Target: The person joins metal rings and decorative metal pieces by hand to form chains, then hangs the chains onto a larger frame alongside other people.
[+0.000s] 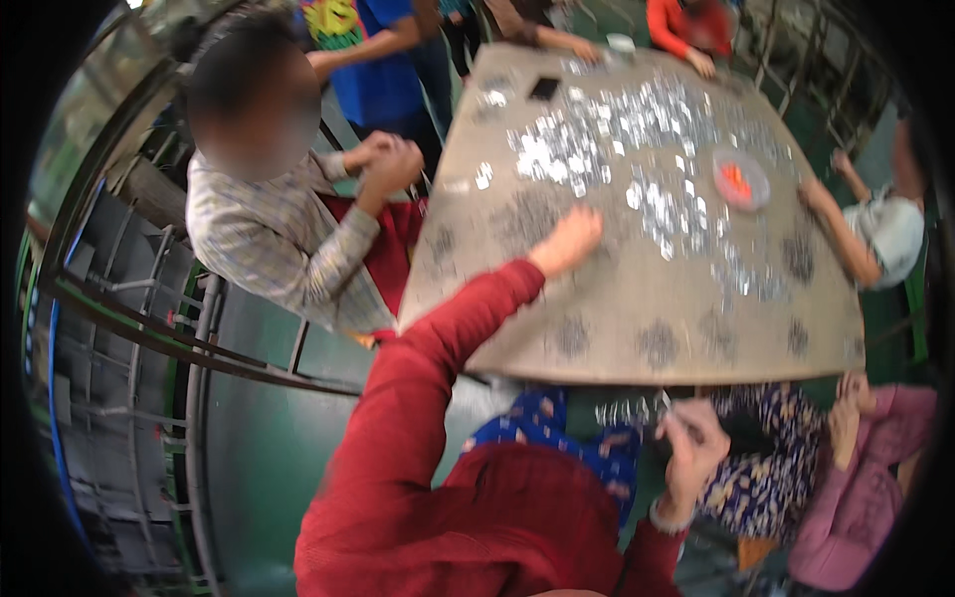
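My left hand [574,239], at the end of a stretched red sleeve, is over the table beside a spread pile of small dark pieces [522,217]. Its fingers look curled together; whatever they may hold is too small and blurred to tell. Below the table's front edge, my right hand [693,443] pinches one end of a row of small shiny silvery pieces [627,411], which extends to the left over my lap. Beyond my left hand lie many loose flat silvery pieces [557,154], with another cluster of silvery pieces [667,214] to the right.
The brown tabletop [617,308] carries several dark piles [657,343] along its near side. A round clear bowl [741,180] holds orange things; a black phone-like object [544,89] lies farther back. People stand or sit around the table, one close on the left [288,239].
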The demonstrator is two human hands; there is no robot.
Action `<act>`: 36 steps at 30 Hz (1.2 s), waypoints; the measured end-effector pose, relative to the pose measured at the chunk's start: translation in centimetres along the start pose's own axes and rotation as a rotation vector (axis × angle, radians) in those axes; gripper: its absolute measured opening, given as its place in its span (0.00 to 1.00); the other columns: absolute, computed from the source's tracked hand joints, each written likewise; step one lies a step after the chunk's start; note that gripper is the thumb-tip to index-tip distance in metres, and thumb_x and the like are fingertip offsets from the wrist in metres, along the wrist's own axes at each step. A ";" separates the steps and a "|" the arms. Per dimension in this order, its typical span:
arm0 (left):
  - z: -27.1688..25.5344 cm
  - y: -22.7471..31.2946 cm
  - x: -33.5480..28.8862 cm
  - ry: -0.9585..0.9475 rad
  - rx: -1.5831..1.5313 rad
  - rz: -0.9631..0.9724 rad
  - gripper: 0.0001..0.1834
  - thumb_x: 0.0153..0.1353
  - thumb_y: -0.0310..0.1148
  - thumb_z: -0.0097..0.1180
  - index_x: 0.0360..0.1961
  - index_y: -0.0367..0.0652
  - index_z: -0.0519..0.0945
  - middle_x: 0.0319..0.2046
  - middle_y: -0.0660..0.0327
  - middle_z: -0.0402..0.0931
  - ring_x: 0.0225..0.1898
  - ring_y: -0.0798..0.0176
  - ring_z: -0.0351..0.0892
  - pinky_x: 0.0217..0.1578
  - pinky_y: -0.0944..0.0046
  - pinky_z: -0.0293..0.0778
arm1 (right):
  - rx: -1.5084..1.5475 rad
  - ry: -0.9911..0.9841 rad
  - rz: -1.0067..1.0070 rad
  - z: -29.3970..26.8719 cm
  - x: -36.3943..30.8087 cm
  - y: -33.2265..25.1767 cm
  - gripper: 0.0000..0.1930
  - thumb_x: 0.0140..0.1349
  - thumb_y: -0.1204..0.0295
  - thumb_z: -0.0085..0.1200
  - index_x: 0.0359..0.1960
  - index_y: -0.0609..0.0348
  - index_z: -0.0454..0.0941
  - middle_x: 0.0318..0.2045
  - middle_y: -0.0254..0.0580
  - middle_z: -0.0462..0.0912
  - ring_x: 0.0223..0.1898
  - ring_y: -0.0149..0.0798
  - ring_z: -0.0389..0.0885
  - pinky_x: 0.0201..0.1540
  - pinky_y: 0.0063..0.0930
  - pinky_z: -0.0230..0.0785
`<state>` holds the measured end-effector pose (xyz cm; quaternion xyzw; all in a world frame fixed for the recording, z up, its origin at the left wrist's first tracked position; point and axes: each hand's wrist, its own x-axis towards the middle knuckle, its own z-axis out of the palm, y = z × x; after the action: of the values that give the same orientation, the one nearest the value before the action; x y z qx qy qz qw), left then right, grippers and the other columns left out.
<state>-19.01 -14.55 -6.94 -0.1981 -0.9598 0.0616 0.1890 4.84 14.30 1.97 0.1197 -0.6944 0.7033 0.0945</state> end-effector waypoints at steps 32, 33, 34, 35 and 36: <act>-14.7 17.2 -7.9 -0.093 -1.473 -0.122 0.01 0.59 0.21 0.52 0.32 0.37 0.75 0.32 0.56 0.80 0.33 0.63 0.78 0.35 0.67 0.74 | -0.258 0.037 0.301 -7.1 8.3 4.6 0.10 0.57 0.70 0.59 0.35 0.65 0.82 0.25 0.38 0.80 0.23 0.27 0.77 0.25 0.24 0.70; -14.9 17.1 -8.0 -0.094 -1.484 -0.112 0.01 0.59 0.21 0.51 0.32 0.37 0.75 0.32 0.56 0.80 0.33 0.63 0.78 0.36 0.67 0.74 | -0.456 0.065 0.292 -7.9 11.0 5.2 0.12 0.56 0.67 0.59 0.34 0.65 0.82 0.25 0.41 0.81 0.21 0.31 0.78 0.26 0.28 0.70; -14.4 16.9 -8.3 -0.094 -1.466 -0.046 0.03 0.63 0.26 0.50 0.34 0.36 0.73 0.31 0.54 0.79 0.36 0.63 0.79 0.38 0.66 0.74 | -0.555 0.086 0.220 -9.2 13.4 7.8 0.13 0.56 0.66 0.58 0.34 0.66 0.80 0.26 0.46 0.81 0.23 0.38 0.79 0.28 0.34 0.70; -14.6 17.0 -8.3 -0.089 -1.491 -0.044 0.03 0.62 0.25 0.50 0.34 0.36 0.73 0.31 0.54 0.79 0.36 0.63 0.79 0.38 0.66 0.74 | -0.650 0.103 0.139 -10.1 15.6 11.2 0.13 0.55 0.66 0.58 0.33 0.67 0.79 0.27 0.50 0.81 0.26 0.45 0.80 0.30 0.40 0.70; -14.7 17.3 -8.4 -0.080 -1.507 -0.056 0.02 0.62 0.25 0.51 0.34 0.36 0.73 0.31 0.54 0.78 0.36 0.63 0.79 0.38 0.66 0.74 | -0.768 0.110 0.082 -10.2 17.3 13.4 0.12 0.55 0.68 0.55 0.32 0.67 0.77 0.27 0.52 0.80 0.27 0.49 0.79 0.32 0.42 0.69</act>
<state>-0.01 -1.51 0.40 -0.2468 -0.7529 -0.6093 -0.0310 -16.00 23.66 -5.74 0.0100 -0.9052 0.4005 0.1414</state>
